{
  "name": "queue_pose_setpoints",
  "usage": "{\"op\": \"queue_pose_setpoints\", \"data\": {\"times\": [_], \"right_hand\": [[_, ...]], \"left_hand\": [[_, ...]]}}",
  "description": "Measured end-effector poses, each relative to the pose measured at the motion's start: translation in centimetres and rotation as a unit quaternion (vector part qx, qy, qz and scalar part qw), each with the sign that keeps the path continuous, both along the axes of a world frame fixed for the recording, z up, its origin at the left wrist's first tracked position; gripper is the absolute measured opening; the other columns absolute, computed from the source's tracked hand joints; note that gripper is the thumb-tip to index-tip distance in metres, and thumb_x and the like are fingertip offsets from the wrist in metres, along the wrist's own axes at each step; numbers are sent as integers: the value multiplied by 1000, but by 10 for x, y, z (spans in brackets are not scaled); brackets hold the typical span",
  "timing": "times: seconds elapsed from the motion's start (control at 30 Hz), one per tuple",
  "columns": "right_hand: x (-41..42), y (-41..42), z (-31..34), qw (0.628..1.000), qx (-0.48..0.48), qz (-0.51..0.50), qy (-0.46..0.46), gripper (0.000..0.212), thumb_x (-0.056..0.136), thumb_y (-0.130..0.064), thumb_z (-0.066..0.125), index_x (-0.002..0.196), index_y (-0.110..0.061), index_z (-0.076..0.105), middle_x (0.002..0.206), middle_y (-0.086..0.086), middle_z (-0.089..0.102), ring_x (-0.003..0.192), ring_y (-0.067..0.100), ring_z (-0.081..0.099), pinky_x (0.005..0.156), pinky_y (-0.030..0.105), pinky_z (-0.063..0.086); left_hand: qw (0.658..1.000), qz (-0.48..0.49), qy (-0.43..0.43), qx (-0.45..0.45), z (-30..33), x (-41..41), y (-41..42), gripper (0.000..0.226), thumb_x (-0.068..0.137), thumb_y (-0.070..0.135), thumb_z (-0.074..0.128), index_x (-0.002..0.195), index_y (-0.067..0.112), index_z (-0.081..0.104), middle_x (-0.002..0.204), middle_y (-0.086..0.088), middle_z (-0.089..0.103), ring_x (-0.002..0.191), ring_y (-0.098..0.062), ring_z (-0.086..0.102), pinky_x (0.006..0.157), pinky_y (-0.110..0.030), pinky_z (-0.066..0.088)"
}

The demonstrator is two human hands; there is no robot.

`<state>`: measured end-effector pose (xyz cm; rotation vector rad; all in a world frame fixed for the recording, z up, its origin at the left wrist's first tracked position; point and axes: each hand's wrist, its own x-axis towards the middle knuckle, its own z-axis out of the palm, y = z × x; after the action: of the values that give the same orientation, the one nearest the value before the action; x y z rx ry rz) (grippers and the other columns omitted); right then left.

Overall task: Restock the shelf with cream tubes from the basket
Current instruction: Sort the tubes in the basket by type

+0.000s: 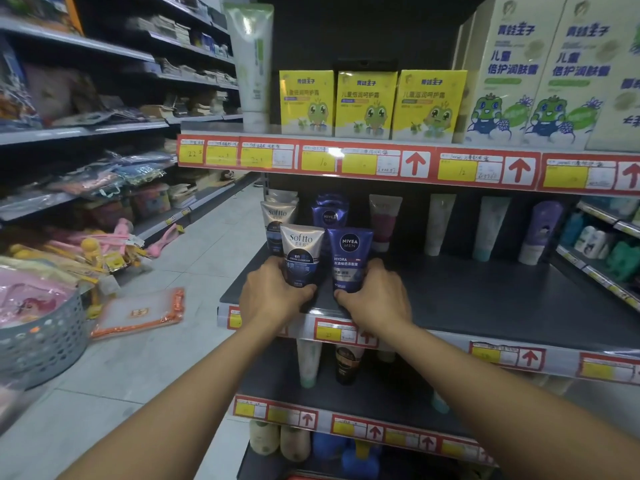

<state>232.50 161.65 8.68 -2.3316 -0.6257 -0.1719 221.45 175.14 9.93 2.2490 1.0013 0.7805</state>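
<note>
Placing step: my left grip [273,292] holds the Softto tube [300,254], right grip [375,296] the Nivea tube [349,259], both on the shelf [485,299]; next, release and straighten.

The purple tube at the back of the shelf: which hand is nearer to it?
Right. The right hand grips the Nivea tube, left of the purple tube; the left hand is further left.

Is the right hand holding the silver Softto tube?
No, the right hand grips the blue Nivea Men tube; the left hand holds the Softto tube.
</note>
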Motion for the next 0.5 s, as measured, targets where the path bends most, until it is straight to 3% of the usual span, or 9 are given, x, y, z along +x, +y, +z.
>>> {"op": "queue_pose_setpoints", "data": {"times": [0.23,0.5], "right_hand": [[1,34,-3,1000,4,-9,1,59,75,-49,87,117,-26,52,115,2,67,105,26,66,75,37,54],[9,63,-4,1000,-3,-12,-7,61,76,-49,88,119,-28,51,118,2,67,105,25,67,77,38,56]], "left_hand": [[1000,12,-10,-8,-2,-6,33,76,75,50,90,138,21,59,129,-4,74,106,-28,72,90,-46,61],[1000,13,-8,-17,-4,7,58,76,78,46,90,141,19,57,132,-7,72,108,-30,72,92,-47,62]]}}
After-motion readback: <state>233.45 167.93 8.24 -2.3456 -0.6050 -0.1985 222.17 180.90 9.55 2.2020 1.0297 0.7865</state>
